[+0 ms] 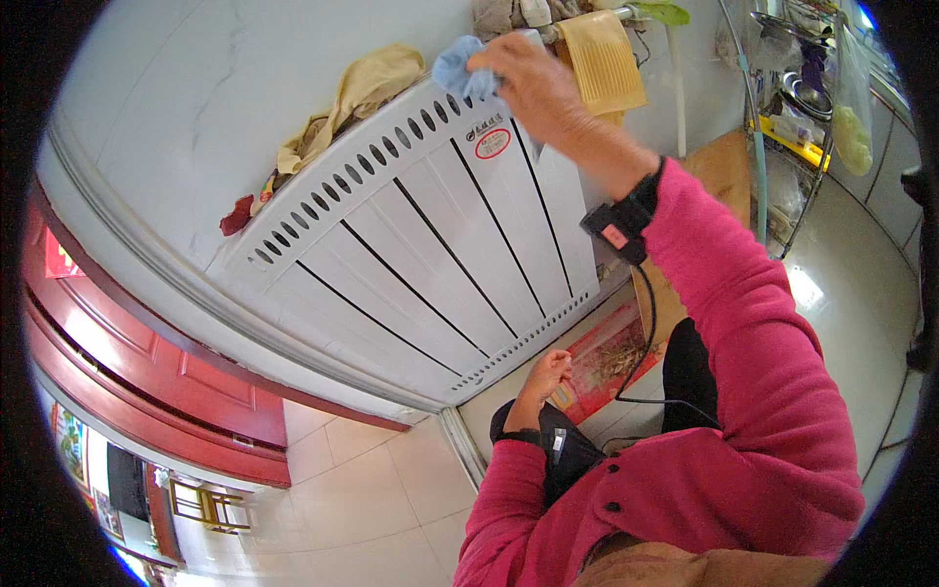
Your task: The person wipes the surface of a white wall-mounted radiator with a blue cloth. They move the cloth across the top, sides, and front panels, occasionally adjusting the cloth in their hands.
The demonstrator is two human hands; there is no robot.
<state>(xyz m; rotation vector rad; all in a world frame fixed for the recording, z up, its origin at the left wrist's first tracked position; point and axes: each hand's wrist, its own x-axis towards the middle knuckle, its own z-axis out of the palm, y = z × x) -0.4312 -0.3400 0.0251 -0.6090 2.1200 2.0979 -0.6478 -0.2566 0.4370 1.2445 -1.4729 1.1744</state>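
A light blue cloth (463,70) is bunched in my right hand (532,84), which presses it against the upper right end of a white radiator (433,220), by the row of oval slots. The raised right hand is slightly blurred. My left hand (549,376) hangs low near the radiator's bottom edge, over my knee, its fingers curled; whether they hold anything cannot be told. Beige and dark cloths (378,77) lie along the radiator's top edge, with a dark red piece (237,215) at the left end.
A ribbed yellow cloth (605,62) hangs from a pipe right of the radiator. A red tray-like thing (605,359) with dry plant bits lies on the floor below. A metal rack (807,147) holding bowls and bags stands at right. A red door (161,352) is at left.
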